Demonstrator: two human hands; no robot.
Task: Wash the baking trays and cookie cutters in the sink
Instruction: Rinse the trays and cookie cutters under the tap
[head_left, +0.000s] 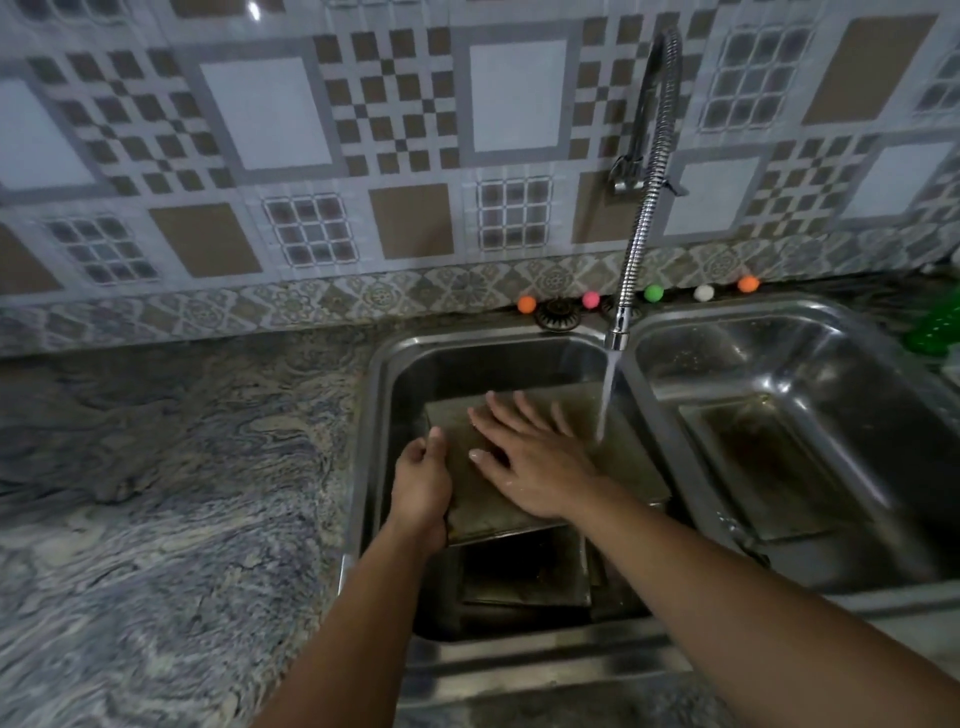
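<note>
Head view shows two bare forearms that reach from the near edge into the left basin of a steel double sink (374, 395). Under them, low in this basin, more trays (524, 577) lie stacked. Above these, one baking tray (483, 499) is held tilted, and the left hand (422, 486) has its grip clamped on the tray's left edge, thumb on top. The right hand (524, 457) lies flat on the tray surface, fingers straight and spread apart. Just beside these fingers, water falls from the faucet (641, 218) onto the tray. Another tray (769, 467) rests in the right basin. To the left is the marbled desk (171, 467). Farther back, small coloured balls (653, 293) sit along the patterned tiled wall (270, 119).
</note>
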